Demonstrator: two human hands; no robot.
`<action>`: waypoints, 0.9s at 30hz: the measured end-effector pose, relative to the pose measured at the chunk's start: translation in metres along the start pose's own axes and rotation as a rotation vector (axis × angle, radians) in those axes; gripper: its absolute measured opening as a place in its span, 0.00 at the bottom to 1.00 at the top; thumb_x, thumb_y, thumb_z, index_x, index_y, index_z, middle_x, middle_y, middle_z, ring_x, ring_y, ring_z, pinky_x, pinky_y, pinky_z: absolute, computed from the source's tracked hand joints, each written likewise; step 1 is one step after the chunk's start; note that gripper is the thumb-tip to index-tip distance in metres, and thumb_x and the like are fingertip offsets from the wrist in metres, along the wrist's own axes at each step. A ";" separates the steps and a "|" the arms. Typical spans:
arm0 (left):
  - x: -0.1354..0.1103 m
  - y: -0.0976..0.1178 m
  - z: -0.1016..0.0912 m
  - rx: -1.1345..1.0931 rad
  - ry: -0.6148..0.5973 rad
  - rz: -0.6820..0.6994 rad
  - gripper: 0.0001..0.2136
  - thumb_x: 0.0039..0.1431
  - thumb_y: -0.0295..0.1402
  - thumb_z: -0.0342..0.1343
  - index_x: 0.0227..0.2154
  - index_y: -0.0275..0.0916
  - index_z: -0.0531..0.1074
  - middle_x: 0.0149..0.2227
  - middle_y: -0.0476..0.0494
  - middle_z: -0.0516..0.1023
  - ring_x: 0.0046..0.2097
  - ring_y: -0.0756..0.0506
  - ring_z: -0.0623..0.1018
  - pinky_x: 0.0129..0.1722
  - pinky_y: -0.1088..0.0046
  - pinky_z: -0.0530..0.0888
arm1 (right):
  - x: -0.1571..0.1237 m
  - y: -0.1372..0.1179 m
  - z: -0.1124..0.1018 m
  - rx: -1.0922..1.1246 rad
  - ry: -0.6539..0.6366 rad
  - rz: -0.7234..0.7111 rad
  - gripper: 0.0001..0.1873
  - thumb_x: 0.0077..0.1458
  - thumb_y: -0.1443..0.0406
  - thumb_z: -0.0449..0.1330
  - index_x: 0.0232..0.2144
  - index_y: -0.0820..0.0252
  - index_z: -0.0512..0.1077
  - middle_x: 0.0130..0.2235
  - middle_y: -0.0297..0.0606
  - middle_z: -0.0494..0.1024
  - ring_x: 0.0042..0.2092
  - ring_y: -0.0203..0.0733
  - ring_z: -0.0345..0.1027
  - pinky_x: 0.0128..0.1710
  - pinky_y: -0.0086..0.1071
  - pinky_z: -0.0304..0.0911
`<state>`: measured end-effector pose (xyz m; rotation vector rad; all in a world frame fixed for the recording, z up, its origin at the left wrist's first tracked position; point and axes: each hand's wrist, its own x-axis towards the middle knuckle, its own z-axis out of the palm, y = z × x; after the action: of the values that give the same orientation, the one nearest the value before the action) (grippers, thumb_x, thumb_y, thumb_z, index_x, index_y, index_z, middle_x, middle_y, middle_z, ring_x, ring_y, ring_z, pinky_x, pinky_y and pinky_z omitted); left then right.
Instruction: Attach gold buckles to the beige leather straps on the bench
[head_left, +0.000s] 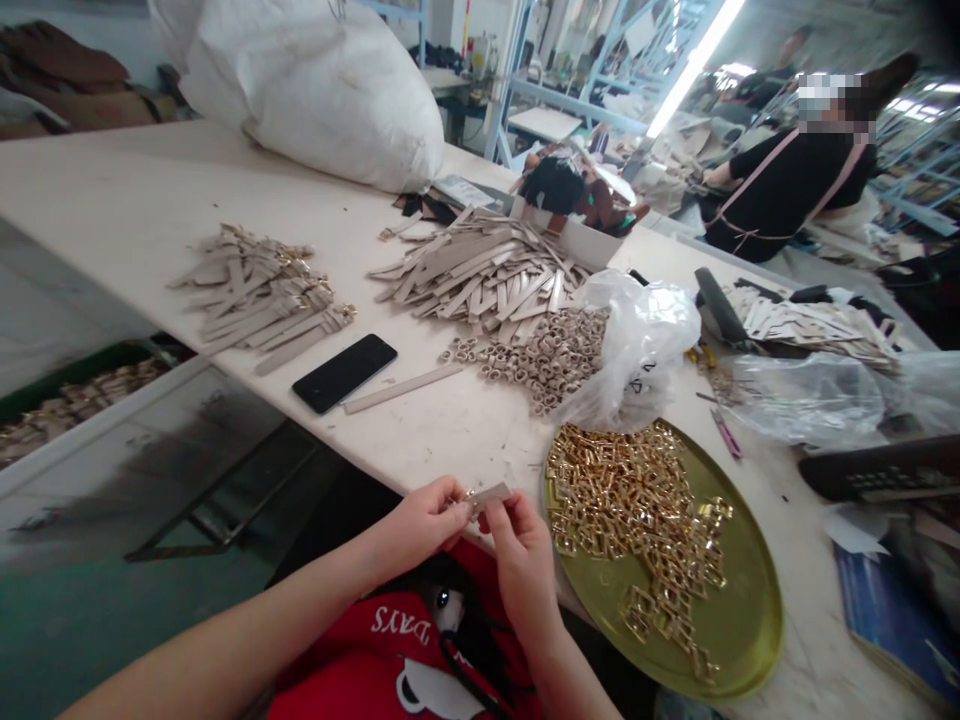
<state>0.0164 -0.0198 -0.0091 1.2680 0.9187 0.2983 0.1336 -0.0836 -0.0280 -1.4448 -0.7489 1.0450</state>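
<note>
Strap piece (491, 493), pinched between left hand (424, 522) and right hand (526, 562) fingers (496, 517) — tray (744, 622) alongside

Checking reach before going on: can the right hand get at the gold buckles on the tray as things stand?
Probably yes. The gold buckles lie uncovered on the tray just beside the right hand, with nothing between; but it and the left hand pinch a strap piece.

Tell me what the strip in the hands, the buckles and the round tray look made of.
Strip: looks like beige leather or faux leather, matte and flat; cannot tell which.
Buckles: likely metal, shiny gold finish with glints.
Tray: probably metal, brassy satin sheen.
</note>
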 end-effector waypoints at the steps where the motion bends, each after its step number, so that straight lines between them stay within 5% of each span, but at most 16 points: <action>1: 0.000 0.000 0.001 0.030 0.007 0.009 0.09 0.53 0.38 0.45 0.24 0.38 0.58 0.15 0.58 0.59 0.18 0.55 0.57 0.18 0.81 0.54 | -0.001 0.001 -0.002 -0.141 0.038 -0.124 0.08 0.51 0.61 0.56 0.25 0.59 0.68 0.27 0.33 0.69 0.31 0.36 0.62 0.33 0.30 0.59; 3: -0.002 0.001 0.002 0.102 0.019 0.026 0.08 0.53 0.37 0.45 0.24 0.38 0.59 0.16 0.57 0.61 0.20 0.54 0.59 0.19 0.80 0.56 | -0.003 0.002 -0.007 -0.331 0.082 -0.307 0.06 0.51 0.63 0.56 0.25 0.59 0.69 0.29 0.34 0.69 0.33 0.38 0.62 0.35 0.31 0.58; 5: -0.003 0.002 0.004 0.164 0.034 0.039 0.08 0.53 0.36 0.45 0.24 0.37 0.60 0.17 0.56 0.62 0.21 0.54 0.60 0.20 0.80 0.56 | -0.004 0.003 -0.011 -0.371 0.086 -0.334 0.06 0.50 0.63 0.56 0.25 0.59 0.69 0.29 0.35 0.69 0.34 0.38 0.62 0.35 0.31 0.58; 11: -0.003 0.002 0.004 0.098 -0.020 0.053 0.07 0.51 0.36 0.46 0.25 0.37 0.60 0.18 0.56 0.61 0.21 0.54 0.60 0.20 0.80 0.57 | 0.002 -0.003 -0.005 0.175 -0.103 0.210 0.09 0.49 0.58 0.56 0.27 0.58 0.66 0.25 0.30 0.69 0.28 0.36 0.62 0.30 0.30 0.60; 14: -0.001 0.003 0.003 0.031 -0.048 0.000 0.05 0.52 0.34 0.45 0.26 0.38 0.59 0.16 0.58 0.61 0.17 0.55 0.58 0.17 0.81 0.54 | 0.004 -0.005 0.000 0.330 -0.128 0.281 0.10 0.49 0.57 0.56 0.29 0.58 0.65 0.28 0.32 0.71 0.30 0.36 0.64 0.32 0.31 0.61; 22: -0.004 0.006 0.010 0.113 0.065 0.040 0.06 0.53 0.35 0.45 0.24 0.38 0.59 0.15 0.57 0.62 0.18 0.55 0.60 0.18 0.81 0.55 | 0.000 -0.003 -0.011 -0.361 0.098 -0.245 0.08 0.50 0.60 0.55 0.25 0.59 0.67 0.28 0.34 0.69 0.32 0.38 0.61 0.34 0.32 0.57; 27: -0.011 0.006 0.011 0.125 0.080 0.060 0.08 0.53 0.36 0.45 0.23 0.38 0.59 0.16 0.57 0.61 0.19 0.54 0.60 0.18 0.80 0.56 | 0.005 -0.008 -0.013 0.022 -0.182 0.125 0.08 0.49 0.60 0.57 0.28 0.59 0.68 0.27 0.32 0.71 0.30 0.36 0.63 0.32 0.30 0.59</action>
<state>0.0195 -0.0324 0.0013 1.4087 0.9805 0.3450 0.1483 -0.0835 -0.0214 -1.4041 -0.7818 1.2900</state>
